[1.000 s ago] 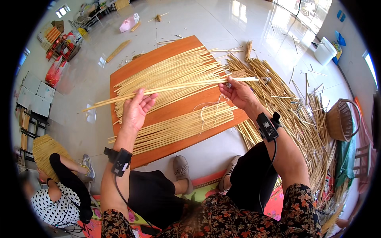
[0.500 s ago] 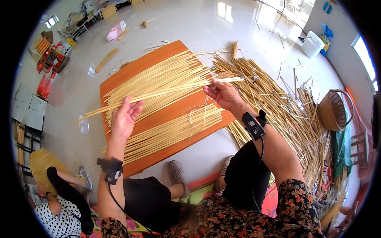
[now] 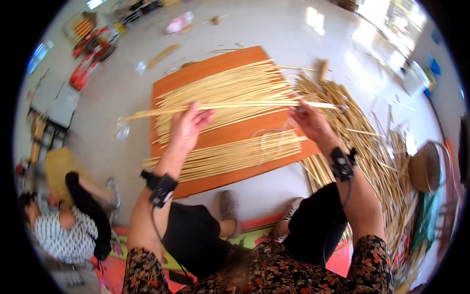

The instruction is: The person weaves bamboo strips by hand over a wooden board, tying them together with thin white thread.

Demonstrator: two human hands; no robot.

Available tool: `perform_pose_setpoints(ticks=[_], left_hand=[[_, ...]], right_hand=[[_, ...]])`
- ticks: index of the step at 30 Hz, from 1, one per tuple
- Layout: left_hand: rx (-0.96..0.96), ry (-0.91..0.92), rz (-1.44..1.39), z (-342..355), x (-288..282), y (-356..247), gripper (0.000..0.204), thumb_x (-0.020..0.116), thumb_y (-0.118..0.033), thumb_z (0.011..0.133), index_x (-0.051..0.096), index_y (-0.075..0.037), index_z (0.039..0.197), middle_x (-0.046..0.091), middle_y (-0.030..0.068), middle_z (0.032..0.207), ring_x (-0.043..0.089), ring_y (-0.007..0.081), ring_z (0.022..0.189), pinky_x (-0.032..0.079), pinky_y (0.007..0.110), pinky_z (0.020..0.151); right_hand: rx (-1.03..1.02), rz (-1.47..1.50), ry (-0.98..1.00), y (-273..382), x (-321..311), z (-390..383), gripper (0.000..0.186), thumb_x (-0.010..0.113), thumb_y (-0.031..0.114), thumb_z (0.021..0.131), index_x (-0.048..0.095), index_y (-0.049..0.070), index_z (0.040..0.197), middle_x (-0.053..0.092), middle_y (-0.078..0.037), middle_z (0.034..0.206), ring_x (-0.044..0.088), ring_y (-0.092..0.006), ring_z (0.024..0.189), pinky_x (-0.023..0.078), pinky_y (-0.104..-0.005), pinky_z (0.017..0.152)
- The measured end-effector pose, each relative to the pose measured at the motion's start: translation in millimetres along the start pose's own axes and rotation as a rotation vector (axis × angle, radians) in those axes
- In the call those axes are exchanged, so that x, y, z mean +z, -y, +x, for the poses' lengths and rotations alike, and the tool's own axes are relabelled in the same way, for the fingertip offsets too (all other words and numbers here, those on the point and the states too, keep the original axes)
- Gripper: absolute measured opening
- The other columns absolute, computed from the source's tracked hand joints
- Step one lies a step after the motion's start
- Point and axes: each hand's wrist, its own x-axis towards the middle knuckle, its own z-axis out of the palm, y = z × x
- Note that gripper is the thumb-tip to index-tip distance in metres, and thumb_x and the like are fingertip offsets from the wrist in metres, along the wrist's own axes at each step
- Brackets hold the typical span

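Observation:
Several pale straw stalks (image 3: 235, 105) lie level across both my hands, above an orange-brown board (image 3: 249, 57). My left hand (image 3: 188, 128) pinches them left of the middle, thumb on top, other fingers loosely curled. Near their right end, my right hand (image 3: 311, 120) grips the stalks between thumb and fingers. Below them on the board lies a wide layer of parallel stalks (image 3: 220, 88). A narrower row of stalks (image 3: 235, 156) sits closer to me, with a loose white string (image 3: 263, 144) over its right part.
A large heap of loose straw (image 3: 362, 134) covers the floor at right, beside a woven basket (image 3: 425, 167). Farther back stands a white bucket (image 3: 415, 79). Another person (image 3: 66, 230) sits at lower left near a yellow straw piece (image 3: 61, 164).
The view has shifted, so the board sits farther right in the picture. The held stalks have turned from slanting to nearly level. Both hands keep their grip.

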Motion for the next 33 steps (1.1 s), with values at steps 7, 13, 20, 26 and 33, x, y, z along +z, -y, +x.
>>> perform_pose_setpoints(ticks=[7, 13, 20, 26, 33], left_hand=[[-0.027, 0.008, -0.012, -2.9, 12.0, -0.3, 0.014, 0.065, -0.021, 0.093, 0.062, -0.009, 0.101, 0.066, 0.0059, 0.097, 0.068, 0.0248, 0.098, 0.059, 0.032, 0.078], [0.023, -0.033, -0.024, -9.8, 8.3, -6.9, 0.014, 0.064, -0.021, 0.094, 0.063, -0.01, 0.102, 0.064, 0.0019, 0.095, 0.068, 0.0234, 0.096, 0.059, 0.032, 0.077], [0.097, -0.021, 0.004, -5.0, 2.6, -9.0, 0.015, 0.065, -0.021, 0.093, 0.063, -0.008, 0.102, 0.067, 0.0084, 0.095, 0.068, 0.0235, 0.094, 0.06, 0.03, 0.074], [0.051, -0.054, -0.025, -1.2, -8.3, -3.8, 0.017, 0.065, -0.021, 0.093, 0.063, -0.007, 0.102, 0.068, 0.0123, 0.095, 0.068, 0.0245, 0.093, 0.06, 0.031, 0.077], [-0.137, -0.021, 0.136, -6.9, 8.2, -14.5, 0.022, 0.063, -0.026, 0.095, 0.062, -0.005, 0.1, 0.068, 0.0137, 0.094, 0.069, 0.0238, 0.088, 0.059, 0.031, 0.075]], right_hand=[[-0.035, -0.039, 0.018, 8.8, -15.1, 2.0, 0.014, 0.061, 0.014, 0.095, 0.06, 0.002, 0.102, 0.065, -0.01, 0.095, 0.066, -0.024, 0.092, 0.059, -0.0344, 0.085], [-0.042, -0.046, -0.033, 9.2, -22.2, 1.2, 0.014, 0.06, 0.014, 0.096, 0.059, 0.002, 0.103, 0.064, -0.01, 0.098, 0.066, -0.024, 0.093, 0.059, -0.0344, 0.085], [-0.006, -0.022, -0.022, 10.6, -14.0, 2.8, 0.013, 0.062, 0.013, 0.095, 0.058, 0.003, 0.103, 0.063, -0.01, 0.096, 0.066, -0.0243, 0.093, 0.06, -0.0343, 0.084], [-0.067, -0.055, 0.002, 8.4, -4.3, -3.8, 0.013, 0.062, 0.012, 0.094, 0.059, 0.001, 0.101, 0.063, -0.009, 0.094, 0.066, -0.0249, 0.093, 0.059, -0.035, 0.085], [-0.097, -0.04, 0.015, 8.5, 3.2, -9.6, 0.013, 0.062, 0.014, 0.095, 0.061, 0.002, 0.1, 0.066, -0.01, 0.092, 0.068, -0.0231, 0.091, 0.06, -0.0335, 0.084]])
